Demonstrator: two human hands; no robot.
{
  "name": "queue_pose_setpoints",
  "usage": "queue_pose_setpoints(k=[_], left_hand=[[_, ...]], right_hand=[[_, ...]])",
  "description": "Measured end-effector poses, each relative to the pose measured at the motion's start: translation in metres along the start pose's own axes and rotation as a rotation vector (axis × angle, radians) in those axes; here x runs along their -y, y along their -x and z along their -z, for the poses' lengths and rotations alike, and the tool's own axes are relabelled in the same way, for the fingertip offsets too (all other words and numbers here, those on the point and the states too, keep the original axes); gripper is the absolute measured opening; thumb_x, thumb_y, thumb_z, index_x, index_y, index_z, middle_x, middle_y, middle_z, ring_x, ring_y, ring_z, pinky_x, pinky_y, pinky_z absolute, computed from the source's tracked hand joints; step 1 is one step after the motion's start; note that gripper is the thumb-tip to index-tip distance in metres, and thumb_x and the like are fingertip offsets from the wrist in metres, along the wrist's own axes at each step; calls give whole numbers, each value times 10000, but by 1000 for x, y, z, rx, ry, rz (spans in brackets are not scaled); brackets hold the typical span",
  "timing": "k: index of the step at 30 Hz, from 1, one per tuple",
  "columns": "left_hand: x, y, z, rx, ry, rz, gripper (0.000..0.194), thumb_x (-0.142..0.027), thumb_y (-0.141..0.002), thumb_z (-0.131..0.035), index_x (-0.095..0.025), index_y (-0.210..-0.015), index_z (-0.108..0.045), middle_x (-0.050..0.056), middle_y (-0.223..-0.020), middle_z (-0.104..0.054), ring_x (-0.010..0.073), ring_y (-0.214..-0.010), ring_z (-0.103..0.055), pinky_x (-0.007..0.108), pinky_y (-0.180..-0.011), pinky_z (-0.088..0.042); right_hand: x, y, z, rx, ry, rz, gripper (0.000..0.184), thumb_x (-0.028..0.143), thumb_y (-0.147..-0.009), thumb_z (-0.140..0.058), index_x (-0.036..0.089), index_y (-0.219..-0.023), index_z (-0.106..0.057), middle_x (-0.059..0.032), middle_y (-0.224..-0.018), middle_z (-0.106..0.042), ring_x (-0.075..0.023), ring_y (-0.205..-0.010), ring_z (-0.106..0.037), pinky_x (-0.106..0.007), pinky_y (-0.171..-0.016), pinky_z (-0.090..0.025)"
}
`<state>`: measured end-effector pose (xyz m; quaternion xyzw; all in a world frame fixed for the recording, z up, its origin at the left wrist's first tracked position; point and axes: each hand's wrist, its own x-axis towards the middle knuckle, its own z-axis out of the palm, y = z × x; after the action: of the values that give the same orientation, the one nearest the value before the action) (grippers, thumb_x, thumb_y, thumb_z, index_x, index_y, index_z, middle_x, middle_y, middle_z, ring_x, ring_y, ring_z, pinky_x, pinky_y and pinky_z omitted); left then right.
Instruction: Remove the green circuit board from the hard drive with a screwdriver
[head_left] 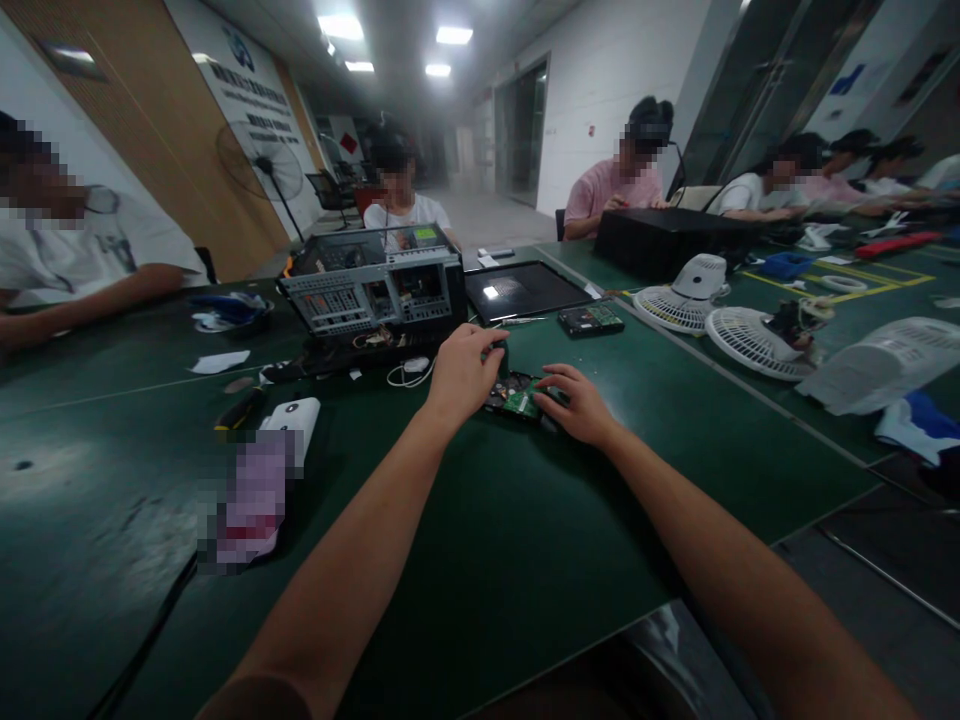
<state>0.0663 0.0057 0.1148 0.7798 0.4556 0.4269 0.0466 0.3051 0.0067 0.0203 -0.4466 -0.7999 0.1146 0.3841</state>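
A hard drive (517, 396) lies on the green table in front of me, its green circuit board facing up. My left hand (466, 372) is closed around a dark upright screwdriver (503, 362) above the drive's left part; its tip is too small to make out. At the drive's right edge, the thumb and fingers of my right hand (577, 402) grip its side. Another hard drive (591, 319) rests farther back to the right. A thin, light-coloured tool (525, 320) lies near it, beside a black panel (525, 290).
An opened computer case (375, 290) stands behind my left hand, with a white cable (409, 372) before it. At left lie a phone (259, 490) and a yellow-black screwdriver (241, 410). White fan parts (757, 340) sit at right. Several people are seated around the table (480, 560).
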Motion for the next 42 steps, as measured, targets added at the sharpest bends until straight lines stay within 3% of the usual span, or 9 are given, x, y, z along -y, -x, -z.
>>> queue_pose_setpoints(k=[4,8,16,19,23,29,35,42], left_hand=[[-2,0,0,5,-4,-2,279,-170,-889,-636,-234,-1141,-738,58,-1012,-684,186,-864,-642,355,-863,-534],[-4,1,-1,0,11,-28,262,-185,-897,-642,-234,-1136,-737,55,-1011,-689,184,-872,-645,355,-874,-532],[-5,0,-3,18,32,-51,271,-143,-905,-623,-244,-1131,-733,58,-1084,-710,205,-1005,-665,371,-947,-531],[-5,-1,-2,27,39,-67,289,-116,-907,-602,-243,-1131,-733,54,-1105,-722,208,-1041,-665,380,-972,-525],[-3,0,-3,25,49,-68,327,-88,-904,-579,-247,-1146,-731,49,-1118,-716,200,-1049,-661,382,-990,-521],[4,-1,-4,2,-4,-45,322,-134,-900,-603,-243,-1172,-735,63,-1051,-684,193,-952,-656,355,-920,-536],[3,-2,-1,38,9,-80,339,-135,-912,-602,-286,-1190,-725,46,-1065,-712,201,-1003,-661,367,-934,-526],[2,-1,1,3,21,-114,283,-137,-915,-606,-275,-1114,-752,38,-1068,-721,190,-970,-667,362,-914,-531]], right_hand=[[6,-2,0,-97,-85,2,138,314,-919,-620,232,-970,-718,-93,-1191,-688,-252,-1132,-639,-448,-1044,-475],[14,-5,-11,-92,-251,-56,175,307,-915,-597,223,-1033,-697,-80,-1134,-712,-231,-1075,-660,-393,-952,-528],[17,-27,-32,148,-411,-190,213,337,-886,-620,202,-1038,-681,-34,-905,-713,-169,-769,-649,-306,-720,-531],[17,-38,-29,189,-448,-193,285,388,-862,-672,199,-1074,-654,-24,-869,-704,-156,-722,-625,-286,-677,-510],[19,-43,-28,260,-370,-135,287,460,-885,-649,186,-962,-689,-15,-793,-682,-152,-685,-587,-270,-633,-467],[18,-38,-36,152,-196,-63,244,416,-906,-626,208,-970,-737,-32,-896,-721,-168,-751,-599,-288,-696,-452],[20,-34,-39,89,-191,-85,281,473,-891,-646,215,-938,-745,-41,-884,-735,-176,-745,-613,-289,-688,-463],[21,-32,-37,68,-187,-109,288,492,-875,-674,215,-896,-753,-37,-846,-737,-175,-721,-620,-294,-681,-463]])
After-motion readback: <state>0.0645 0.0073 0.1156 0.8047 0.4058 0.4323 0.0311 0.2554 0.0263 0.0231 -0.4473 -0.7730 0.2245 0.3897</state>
